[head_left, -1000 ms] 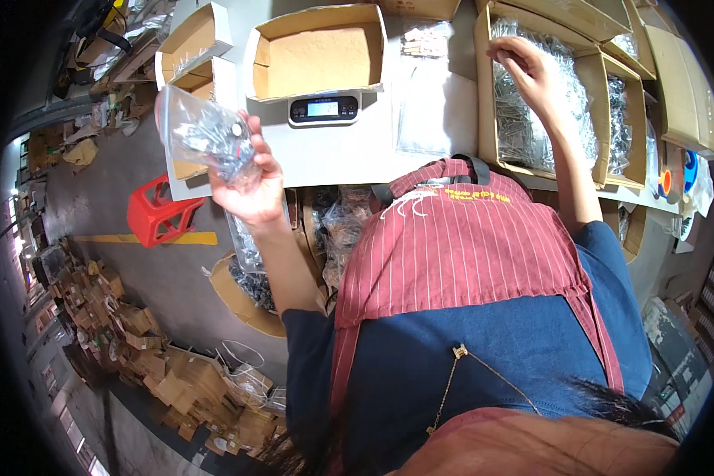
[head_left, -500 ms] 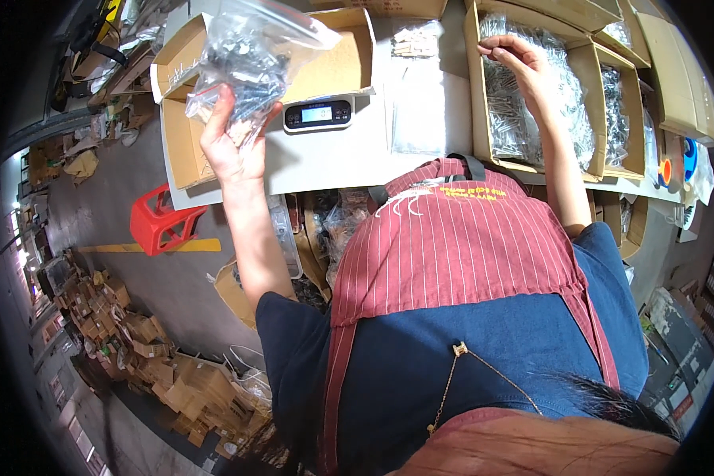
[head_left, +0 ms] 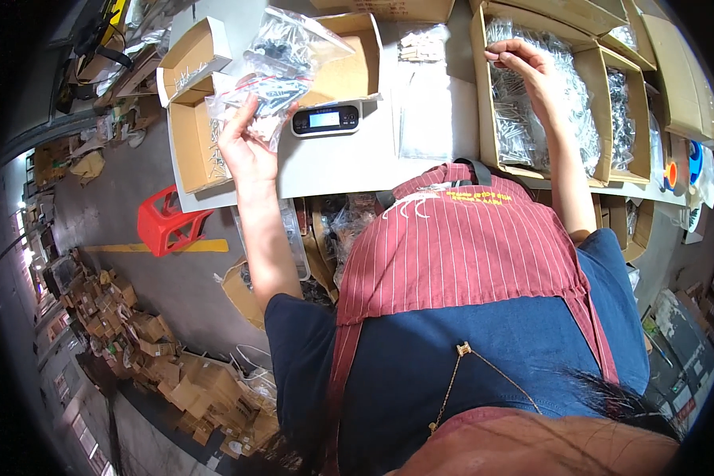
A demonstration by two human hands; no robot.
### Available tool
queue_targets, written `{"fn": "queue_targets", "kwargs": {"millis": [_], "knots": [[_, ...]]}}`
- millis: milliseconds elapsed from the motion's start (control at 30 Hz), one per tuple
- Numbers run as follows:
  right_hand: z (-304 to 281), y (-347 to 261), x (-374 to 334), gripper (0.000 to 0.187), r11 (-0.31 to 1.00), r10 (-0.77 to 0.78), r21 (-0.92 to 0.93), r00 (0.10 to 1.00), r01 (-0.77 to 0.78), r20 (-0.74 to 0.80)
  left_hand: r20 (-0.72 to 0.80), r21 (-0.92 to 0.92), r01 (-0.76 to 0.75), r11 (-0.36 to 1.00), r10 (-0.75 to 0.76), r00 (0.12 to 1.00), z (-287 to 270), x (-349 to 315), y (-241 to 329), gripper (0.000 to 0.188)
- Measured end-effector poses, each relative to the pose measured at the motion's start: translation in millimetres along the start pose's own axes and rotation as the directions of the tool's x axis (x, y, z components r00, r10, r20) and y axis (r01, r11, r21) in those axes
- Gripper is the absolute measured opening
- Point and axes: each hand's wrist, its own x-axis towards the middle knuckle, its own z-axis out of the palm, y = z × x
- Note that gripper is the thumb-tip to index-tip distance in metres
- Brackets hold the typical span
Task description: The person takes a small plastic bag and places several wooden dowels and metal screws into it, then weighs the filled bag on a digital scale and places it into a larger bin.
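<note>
A clear zip bag [head_left: 282, 47] of dark and silvery hardware is gripped by my left hand [head_left: 250, 147], its thumb and fingers closed on the bag's lower part. The bag is over an open cardboard tray [head_left: 361, 59] behind a digital scale [head_left: 325, 120] with a lit display. I cannot tell whether it touches the tray. At the right, my right hand [head_left: 531, 71] is above a cardboard box [head_left: 486, 119] full of small clear packets of metal parts [head_left: 512, 123]. Its thumb and index fingertips are pinched together, and anything between them is too small to make out.
Between scale and box lie a stack of clear bags [head_left: 436, 119] and some small light-coloured pieces [head_left: 422, 44]. Left of the scale is another cardboard tray [head_left: 194, 147] with loose screws. A red stool [head_left: 170, 222] stands on the floor at left, with piled cartons [head_left: 202, 389] beyond.
My left hand has moved slightly right and down with the bag, which now leans further over the tray. My right hand stays pinched above the box. The whole view has shifted a little.
</note>
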Motion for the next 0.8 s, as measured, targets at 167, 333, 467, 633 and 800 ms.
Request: {"fn": "queue_targets", "kwargs": {"millis": [167,333,467,633,800], "knots": [[0,1,0,0.023,1.000,0.010,-0.007,1.000,-0.010,0.001,-0.047,-0.049,0.047,0.998,-0.050,0.998,-11,2,1,0.037],[1,-2,-1,0.023,1.000,0.008,-0.021,1.000,-0.008,-0.006,-0.059,-0.091,0.046,0.995,-0.051,0.997,-14,3,4,0.033],[2,-4,-1,0.023,0.999,0.029,-0.017,0.999,-0.029,-0.014,-0.045,-0.115,0.041,0.992,-0.047,0.998,-14,1,4,0.035],[0,-2,0,0.023,1.000,0.027,-0.008,1.000,-0.027,-0.012,-0.059,-0.100,0.020,0.995,-0.026,0.998,-12,-1,5,0.038],[1,-2,0,0.022,1.000,0.026,-0.008,1.000,-0.026,-0.017,-0.051,-0.133,0.025,0.991,-0.032,0.998,-17,-2,5,0.041]]}}
